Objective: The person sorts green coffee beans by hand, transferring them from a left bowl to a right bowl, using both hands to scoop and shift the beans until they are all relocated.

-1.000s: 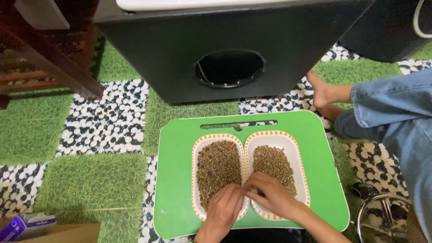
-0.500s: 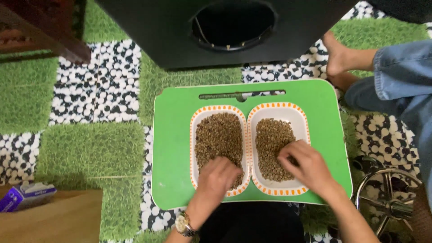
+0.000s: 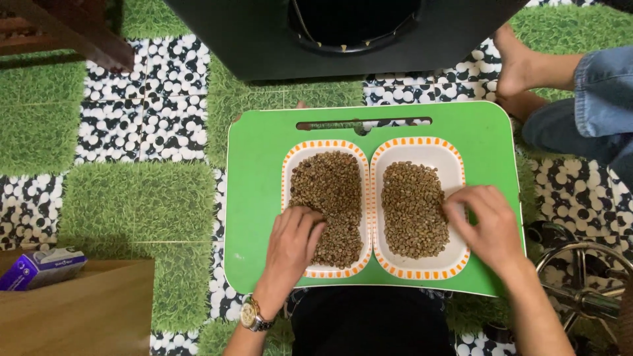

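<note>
Two white oblong dishes with orange-dashed rims stand side by side on a green tray (image 3: pixel 257 191). The left dish (image 3: pixel 288 165) and the right dish (image 3: pixel 455 165) each hold a heap of small brown-green seeds. My left hand (image 3: pixel 293 244), with a wristwatch, lies on the near left rim of the left dish, fingers resting on the seeds. My right hand (image 3: pixel 484 227) sits over the right rim of the right dish, fingers curled at the edge of the seeds; whether it pinches any is hidden.
A black box (image 3: pixel 349 33) with a round hole stands beyond the tray. Another person's bare foot and denim leg (image 3: pixel 580 92) are at the right. A wooden board (image 3: pixel 72 310) with a small purple box (image 3: pixel 39 267) is at the lower left; a metal ring stand (image 3: pixel 580 290) at the lower right.
My hands have moved apart: the left one slid to the left dish's left side, the right one to the right dish's outer rim. The view has tilted down toward me.
</note>
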